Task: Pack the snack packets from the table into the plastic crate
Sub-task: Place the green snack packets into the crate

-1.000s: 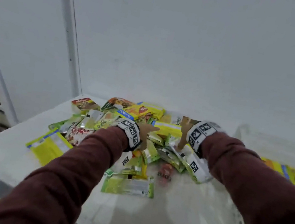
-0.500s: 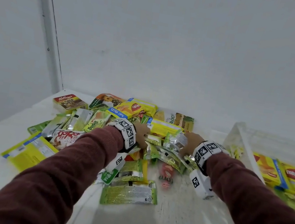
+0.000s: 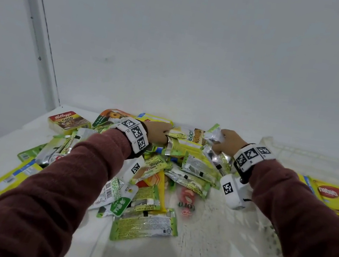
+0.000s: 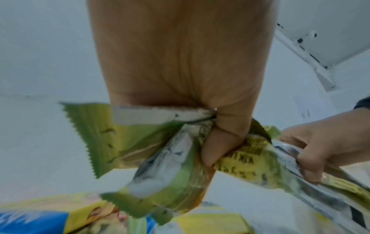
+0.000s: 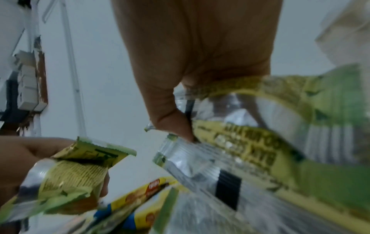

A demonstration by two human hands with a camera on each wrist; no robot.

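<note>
- Snack packets, a loose heap of green, yellow and silver foil wrappers (image 3: 154, 184), cover the middle of the white table (image 3: 198, 256); the nearest, a flat green wrapper with dense print (image 3: 144, 225), lies at the front edge of the heap.
- Just beyond it and to the right, a small red-and-white sweet wrapper (image 3: 186, 198) lies alone on bare tabletop.
- Two dark red sleeves (image 3: 59, 188) reach forward over the heap, each wrist wearing a white band with black square markers (image 3: 135, 133).
- At the far side of the heap, the left hand (image 3: 159, 132) is curled tight round a bunch of green foil packets (image 4: 160, 166), thumb pressed across them.
- Beside it, the right hand (image 3: 227, 144) grips a crumpled bundle of silver-and-green packets (image 5: 260, 142), raised slightly above the heap.
- Left of the hands, a red and brown cereal-bar box (image 3: 67, 122) sits near the table's far left corner.
- To the right stands the clear plastic crate (image 3: 284, 147), with flat yellow packets with a red logo (image 3: 336, 196) already inside.
</note>
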